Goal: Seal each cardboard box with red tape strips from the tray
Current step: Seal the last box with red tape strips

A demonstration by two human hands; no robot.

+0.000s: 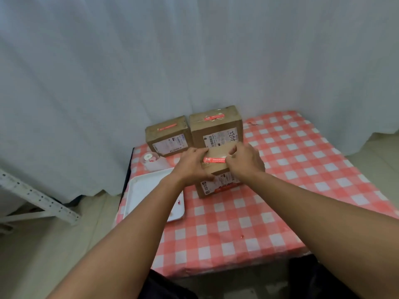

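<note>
A cardboard box (218, 186) stands nearest me on the checked table. Across its top lies a red tape strip (214, 159). My left hand (191, 164) holds the strip's left end and my right hand (245, 161) pinches its right end, both over the box top. Behind it stand two more cardboard boxes, a small one (167, 137) at the left and a taller one (216, 128) at the right, each with red tape on top. The white tray (140, 190) lies to the left of the near box.
A clear plastic bag with a small white roll (151, 160) lies behind the tray. The red-and-white checked tablecloth (291, 169) stretches right and toward me. A white curtain hangs behind, and a white metal rack (36, 197) stands at the left on the floor.
</note>
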